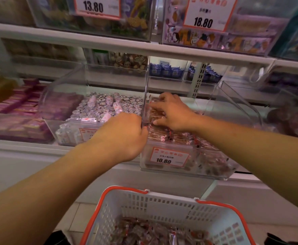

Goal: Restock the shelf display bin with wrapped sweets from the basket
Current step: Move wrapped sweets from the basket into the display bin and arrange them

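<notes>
My left hand curls round the clear acrylic display bin wall; my right hand, fingers spread, presses small reddish-brown wrapped sweets inside it. Light, crinkly, slippery: scoop handfuls from the white-and-orange plastic basket below the bin.

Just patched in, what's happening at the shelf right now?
A person is restocking the clear display bin with the 10.80 price label. The left hand grips the bin's left wall at its front edge, while the right hand reaches inside, fingers spread on the wrapped sweets already piled there. The bin looks fairly full. Below, the white basket with orange trim still holds more wrapped sweets.
</notes>
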Demonstrator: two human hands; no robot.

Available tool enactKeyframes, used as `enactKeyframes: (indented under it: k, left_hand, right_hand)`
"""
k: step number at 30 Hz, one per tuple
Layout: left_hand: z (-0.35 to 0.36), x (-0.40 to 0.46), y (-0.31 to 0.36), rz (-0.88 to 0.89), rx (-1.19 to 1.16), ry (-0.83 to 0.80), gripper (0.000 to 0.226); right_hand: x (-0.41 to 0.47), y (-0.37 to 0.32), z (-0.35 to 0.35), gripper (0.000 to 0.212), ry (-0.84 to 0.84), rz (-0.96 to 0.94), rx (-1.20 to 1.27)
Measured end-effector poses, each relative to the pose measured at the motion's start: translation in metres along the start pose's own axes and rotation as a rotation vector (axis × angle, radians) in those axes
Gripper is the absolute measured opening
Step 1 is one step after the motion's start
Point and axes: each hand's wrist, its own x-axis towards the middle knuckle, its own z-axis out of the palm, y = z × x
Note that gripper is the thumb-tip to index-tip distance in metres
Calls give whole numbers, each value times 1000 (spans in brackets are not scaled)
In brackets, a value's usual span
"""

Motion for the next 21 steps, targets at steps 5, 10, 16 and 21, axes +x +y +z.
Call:
enactKeyframes:
  k: [5,10,16,21]
  left_hand:
    - [3,0,1,-7,22,-7,29]
    - [1,0,0,11,-2,-19,29]
    - [2,1,-3,51,21,-25,27]
    - [-2,3,-3,53,32,-52,29]
  right_hand:
    - [8,5,5,77,-257,8,-101]
    - [25,7,4,84,-353,82,-79]
    - [38,11,6,98,-411,38,-144]
    - [39,9,7,98,-413,40,-177]
